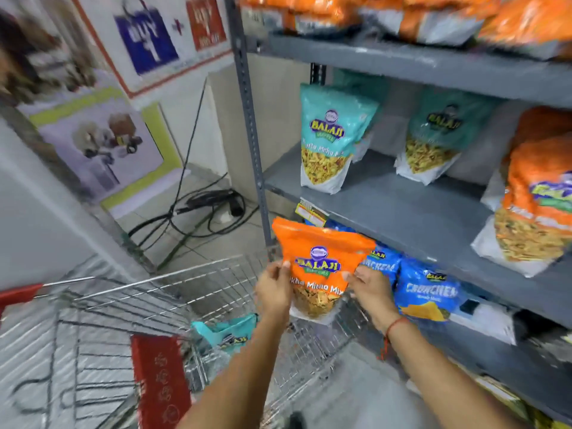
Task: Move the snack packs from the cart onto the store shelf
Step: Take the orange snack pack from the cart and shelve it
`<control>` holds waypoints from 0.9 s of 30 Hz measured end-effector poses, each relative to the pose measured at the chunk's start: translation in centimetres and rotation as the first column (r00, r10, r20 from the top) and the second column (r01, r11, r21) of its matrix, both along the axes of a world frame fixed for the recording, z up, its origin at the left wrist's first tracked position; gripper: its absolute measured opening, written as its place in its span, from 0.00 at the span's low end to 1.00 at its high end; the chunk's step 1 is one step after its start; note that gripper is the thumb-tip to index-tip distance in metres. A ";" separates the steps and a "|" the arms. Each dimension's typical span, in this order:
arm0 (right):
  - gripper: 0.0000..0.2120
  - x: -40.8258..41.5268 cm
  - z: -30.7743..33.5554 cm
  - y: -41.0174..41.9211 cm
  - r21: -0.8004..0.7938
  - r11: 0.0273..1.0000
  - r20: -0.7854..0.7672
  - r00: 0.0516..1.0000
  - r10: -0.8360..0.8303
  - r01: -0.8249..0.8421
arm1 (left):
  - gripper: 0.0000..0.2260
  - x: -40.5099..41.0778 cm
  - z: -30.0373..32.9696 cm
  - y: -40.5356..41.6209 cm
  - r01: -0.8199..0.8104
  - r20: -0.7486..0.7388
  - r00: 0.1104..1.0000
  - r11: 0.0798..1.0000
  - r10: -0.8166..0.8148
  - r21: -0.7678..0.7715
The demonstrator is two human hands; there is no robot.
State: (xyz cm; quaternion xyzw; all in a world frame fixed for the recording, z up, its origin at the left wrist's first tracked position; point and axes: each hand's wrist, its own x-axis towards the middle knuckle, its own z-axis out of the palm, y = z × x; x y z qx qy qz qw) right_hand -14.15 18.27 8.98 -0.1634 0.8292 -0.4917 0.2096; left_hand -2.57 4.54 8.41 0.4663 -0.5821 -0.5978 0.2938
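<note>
An orange snack pack [318, 258] hangs upright above the wire cart [173, 292], just in front of the grey shelf [411, 215]. My left hand [274, 291] grips its left edge and my right hand [373, 292] grips its right edge. A teal snack pack [230, 331] lies inside the cart below my left forearm. On the middle shelf board stand two teal packs [331, 137] [436, 134] and an orange pack [538, 205] at the right, with bare board between them.
Blue snack packs [427, 292] fill the lower board behind my right hand. Orange packs [427, 17] line the top board. A red panel [161, 379] hangs on the cart's seat flap. Black cables [198, 212] lie on the tiled floor left of the shelf post [250, 128].
</note>
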 end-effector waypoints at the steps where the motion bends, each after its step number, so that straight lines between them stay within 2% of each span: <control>1: 0.11 -0.1 2.2 0.7 -0.030 1.000 -0.034 0.999 -0.008 0.007 | 0.09 -0.1 2.2 0.3 0.028 -0.010 1.000 0.996 -0.029 -0.079; 7: 0.09 -0.7 16.3 5.7 -0.310 0.950 -0.157 0.983 -0.100 0.047 | 0.15 -2.4 15.7 2.4 0.075 -0.086 0.989 0.914 -0.119 -0.400; 12: 0.11 -2.2 26.4 10.1 -0.423 0.905 -0.280 0.944 -0.175 0.043 | 0.16 -4.7 25.8 5.3 0.108 -0.194 0.958 0.889 -0.213 -0.445; 15: 0.12 -3.2 30.0 12.4 -0.440 0.896 -0.331 0.915 -0.232 0.068 | 0.08 -5.7 29.6 7.2 0.158 -0.242 0.932 0.903 -0.271 -0.400; 19: 0.10 -4.0 31.5 14.5 -0.437 0.888 -0.339 0.888 -0.310 0.144 | 0.14 -6.9 31.5 9.1 0.236 -0.271 0.896 0.893 -0.353 -0.382; 23: 0.10 -4.5 31.0 16.6 -0.415 0.889 -0.301 0.893 -0.336 0.194 | 0.11 -8.4 31.1 10.5 0.304 -0.248 0.873 0.866 -0.420 -0.397; 27: 0.10 -5.0 28.6 19.3 -0.375 0.884 -0.235 0.894 -0.381 0.278 | 0.11 -10.6 27.8 12.6 0.352 -0.223 0.854 0.838 -0.470 -0.416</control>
